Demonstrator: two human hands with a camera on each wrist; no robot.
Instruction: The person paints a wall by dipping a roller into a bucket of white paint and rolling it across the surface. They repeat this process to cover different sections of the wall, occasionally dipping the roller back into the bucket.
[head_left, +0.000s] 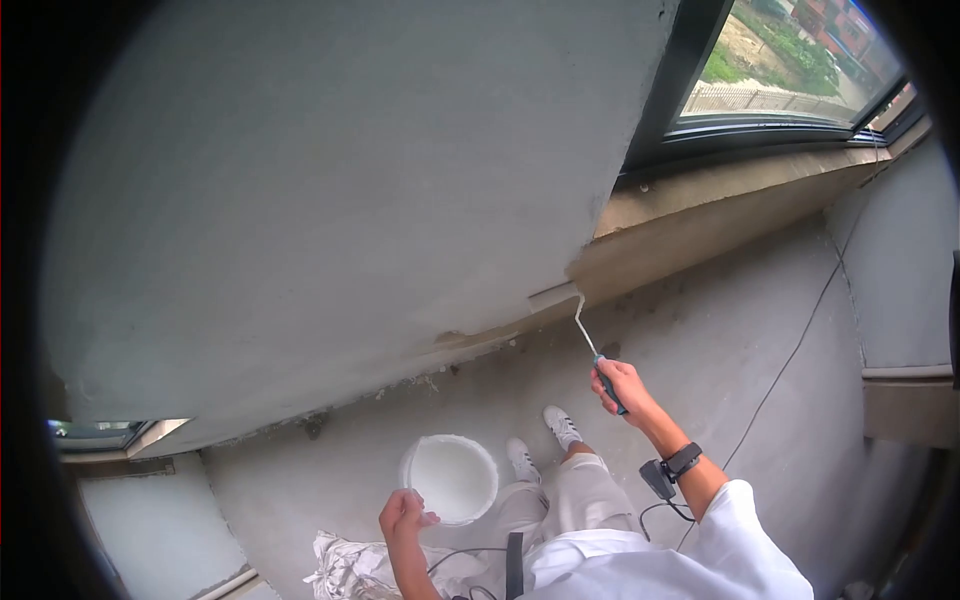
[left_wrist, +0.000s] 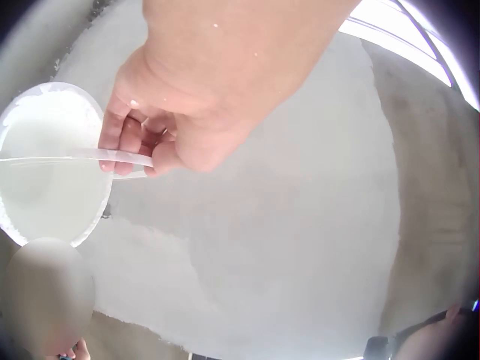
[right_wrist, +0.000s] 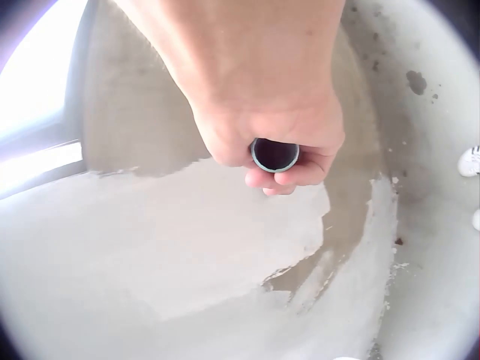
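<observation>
My right hand grips the dark green handle of a paint roller, whose head lies against the lower edge of the wall coating. In the right wrist view the fingers of my right hand wrap the handle, seen end-on; the roller head is hidden there. My left hand holds a white bucket of white paint at its rim side; the left wrist view shows the curled fingers of my left hand hooked round its pale handle strip.
The grey-coated wall borders a bare brown strip below a dark-framed window. A thin cable runs over the floor at the right. Crumpled cloth lies near the bucket, and white shoes stand beside it.
</observation>
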